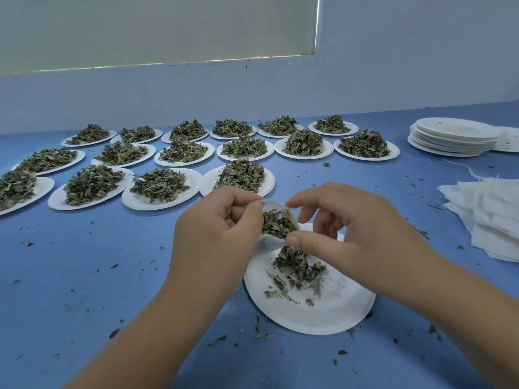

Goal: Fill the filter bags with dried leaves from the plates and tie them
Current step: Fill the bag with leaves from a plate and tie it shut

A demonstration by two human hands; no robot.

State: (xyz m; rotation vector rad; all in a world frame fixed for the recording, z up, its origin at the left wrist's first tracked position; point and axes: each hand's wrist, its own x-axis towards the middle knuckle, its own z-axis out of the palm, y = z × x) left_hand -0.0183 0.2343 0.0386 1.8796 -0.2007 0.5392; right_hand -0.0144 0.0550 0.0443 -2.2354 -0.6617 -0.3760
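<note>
Bare forearms — fingers (short-nailed)

No readable text, label, brand, number or sign anywhere in view.
</note>
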